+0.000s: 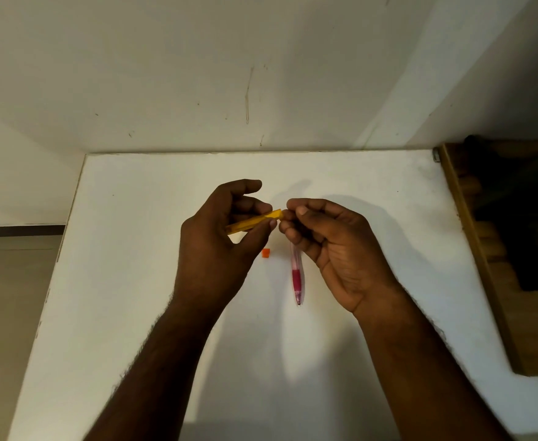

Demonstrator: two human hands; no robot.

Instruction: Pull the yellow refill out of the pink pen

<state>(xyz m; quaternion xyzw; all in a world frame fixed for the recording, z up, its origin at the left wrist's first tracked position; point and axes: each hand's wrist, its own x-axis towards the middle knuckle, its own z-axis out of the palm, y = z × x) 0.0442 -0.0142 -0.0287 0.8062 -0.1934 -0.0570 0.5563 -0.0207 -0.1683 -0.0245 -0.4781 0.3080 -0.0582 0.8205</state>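
My left hand [220, 240] grips a translucent yellow pen barrel [251, 221] above a white table [134, 281], its open end pointing right. My right hand [328, 240] is right beside that end, with thumb and fingertips pinched together at it; whatever it pinches is hidden by the fingers. Below the hands a pink pen [296, 275] with a darker pink grip lies on the table, tip toward me. A small orange cap [265, 253] sits on the table just left of the pink pen.
A white wall [261, 74] rises behind the table's far edge. A wooden frame [471, 249] with dark shapes inside borders the table on the right. The floor shows to the left of the table.
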